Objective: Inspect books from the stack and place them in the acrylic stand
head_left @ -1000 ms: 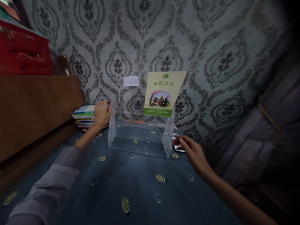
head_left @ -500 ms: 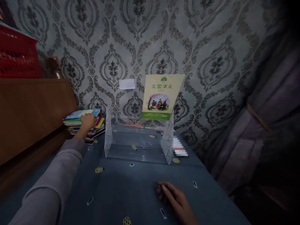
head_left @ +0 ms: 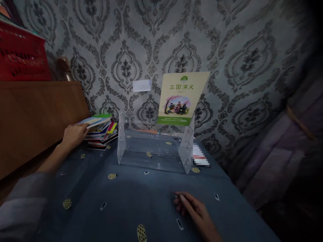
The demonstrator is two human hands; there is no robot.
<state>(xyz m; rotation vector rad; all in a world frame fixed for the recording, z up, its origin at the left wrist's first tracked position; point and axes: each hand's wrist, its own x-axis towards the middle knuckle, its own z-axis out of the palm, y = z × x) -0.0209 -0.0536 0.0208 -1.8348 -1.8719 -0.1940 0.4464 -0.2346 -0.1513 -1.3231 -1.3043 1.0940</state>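
At the left, my left hand (head_left: 75,135) is closed on the left edge of a thin light-blue and white book (head_left: 97,121) at the top of a pile of books (head_left: 101,134). The fingertips are partly hidden by the book's edge. My right hand (head_left: 193,208) is loosely curled just over the front of the table, with nothing visible in it. Between and beyond the hands stands a clear plastic tiered rack (head_left: 187,148). A cream and green book (head_left: 176,116) with a picture of seated figures stands upright at the rack's upper right.
A blue patterned cloth (head_left: 121,201) covers the table. To the left are a brown wooden cabinet (head_left: 37,117) and, on it, a red basket (head_left: 22,57). A white blurred item (head_left: 200,158) lies right of the rack. A curtain (head_left: 280,161) hangs at the right.
My left hand has gone from the top of the pile to its left edge, and the top book has shifted. The view has moved a little; my right hand keeps its curled pose.
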